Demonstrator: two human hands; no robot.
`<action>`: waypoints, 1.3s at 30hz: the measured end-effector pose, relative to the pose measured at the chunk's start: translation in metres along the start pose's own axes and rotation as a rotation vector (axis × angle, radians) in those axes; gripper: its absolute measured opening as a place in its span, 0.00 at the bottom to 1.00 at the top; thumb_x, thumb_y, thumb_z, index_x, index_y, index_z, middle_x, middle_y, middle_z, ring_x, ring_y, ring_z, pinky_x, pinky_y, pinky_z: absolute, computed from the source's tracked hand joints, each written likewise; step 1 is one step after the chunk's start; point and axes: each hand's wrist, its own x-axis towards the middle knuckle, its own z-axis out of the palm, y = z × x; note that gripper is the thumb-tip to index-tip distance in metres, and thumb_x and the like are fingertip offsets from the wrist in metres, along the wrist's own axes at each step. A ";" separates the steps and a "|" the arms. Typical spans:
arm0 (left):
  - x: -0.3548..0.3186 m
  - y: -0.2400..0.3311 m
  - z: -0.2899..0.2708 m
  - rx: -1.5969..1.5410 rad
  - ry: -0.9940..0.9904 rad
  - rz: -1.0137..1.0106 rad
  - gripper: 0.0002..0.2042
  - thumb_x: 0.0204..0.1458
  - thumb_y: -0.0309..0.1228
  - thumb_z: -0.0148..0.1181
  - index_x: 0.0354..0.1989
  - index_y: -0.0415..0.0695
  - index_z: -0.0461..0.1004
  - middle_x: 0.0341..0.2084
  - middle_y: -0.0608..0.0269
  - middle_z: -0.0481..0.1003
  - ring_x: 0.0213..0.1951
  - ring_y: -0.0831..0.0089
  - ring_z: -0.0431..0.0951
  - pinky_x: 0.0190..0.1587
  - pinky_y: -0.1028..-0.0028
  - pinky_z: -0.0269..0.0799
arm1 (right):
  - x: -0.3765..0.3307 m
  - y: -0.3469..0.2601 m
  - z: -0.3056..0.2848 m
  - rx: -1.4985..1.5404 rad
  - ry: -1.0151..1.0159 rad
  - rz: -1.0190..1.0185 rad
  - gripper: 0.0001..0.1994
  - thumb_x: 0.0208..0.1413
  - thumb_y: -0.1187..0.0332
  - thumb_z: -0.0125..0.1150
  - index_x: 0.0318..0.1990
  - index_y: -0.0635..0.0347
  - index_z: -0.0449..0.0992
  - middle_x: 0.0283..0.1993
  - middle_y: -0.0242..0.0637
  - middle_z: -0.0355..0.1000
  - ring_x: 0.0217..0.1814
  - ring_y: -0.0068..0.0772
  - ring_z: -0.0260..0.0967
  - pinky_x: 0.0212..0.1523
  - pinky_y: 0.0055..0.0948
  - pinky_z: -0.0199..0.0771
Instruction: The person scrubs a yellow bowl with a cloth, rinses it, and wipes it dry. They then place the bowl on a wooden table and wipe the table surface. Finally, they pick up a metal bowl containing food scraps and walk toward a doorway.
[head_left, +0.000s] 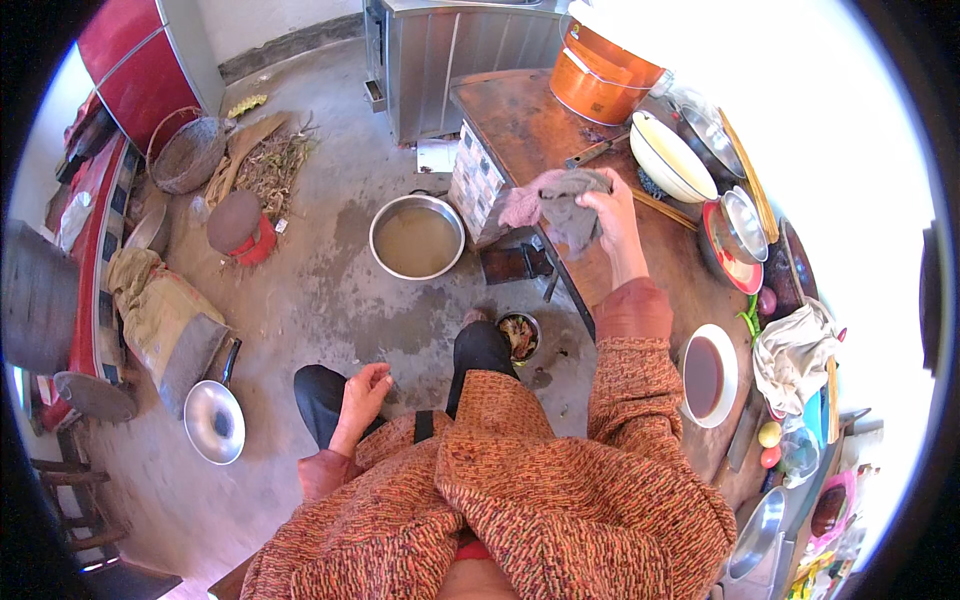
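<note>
Resting on the thigh, the left hand [362,392] lies loosely curled and holds nothing. Beside the right sleeve, a white bowl [709,375] of dark liquid stands on the table [520,120]. Farther out, the right hand [612,222] is closed around a grey-pink rag [555,203], bunched at the table's near edge, partly overhanging. Judged soft, light and limp, the rag offers no rigid point; a gathered fistful is the securest hold. On the floor beyond stands a metal basin [417,237] of murky water. An orange bucket [600,72] occupies the table's far end.
</note>
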 end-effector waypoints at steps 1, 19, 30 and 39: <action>0.000 0.001 0.000 -0.014 -0.004 -0.014 0.13 0.49 0.29 0.56 0.42 0.36 0.72 0.27 0.56 0.76 0.32 0.73 0.75 0.35 0.73 0.71 | 0.007 -0.006 0.006 0.003 0.013 -0.013 0.15 0.33 0.79 0.58 0.34 0.61 0.69 0.30 0.30 0.69 0.33 0.24 0.66 0.39 0.24 0.66; 0.006 -0.007 -0.004 0.047 0.044 -0.033 0.12 0.48 0.29 0.57 0.40 0.37 0.72 0.25 0.55 0.76 0.30 0.72 0.76 0.35 0.73 0.71 | 0.144 -0.016 -0.015 0.117 0.274 -0.245 0.16 0.35 0.79 0.60 0.37 0.66 0.68 0.34 0.35 0.70 0.36 0.28 0.66 0.41 0.26 0.66; 0.006 -0.005 -0.008 0.094 0.049 -0.074 0.13 0.48 0.29 0.57 0.41 0.37 0.72 0.27 0.54 0.77 0.32 0.70 0.77 0.36 0.72 0.72 | 0.108 0.040 -0.018 -1.418 0.494 -0.215 0.24 0.44 0.67 0.64 0.50 0.52 0.61 0.46 0.44 0.61 0.53 0.50 0.60 0.47 0.42 0.66; 0.006 -0.008 -0.005 0.057 -0.004 -0.089 0.12 0.49 0.27 0.56 0.42 0.37 0.72 0.29 0.59 0.76 0.32 0.75 0.75 0.37 0.75 0.71 | 0.106 0.075 -0.026 -1.399 0.236 -0.341 0.13 0.44 0.69 0.55 0.41 0.56 0.71 0.44 0.45 0.64 0.49 0.50 0.64 0.45 0.42 0.69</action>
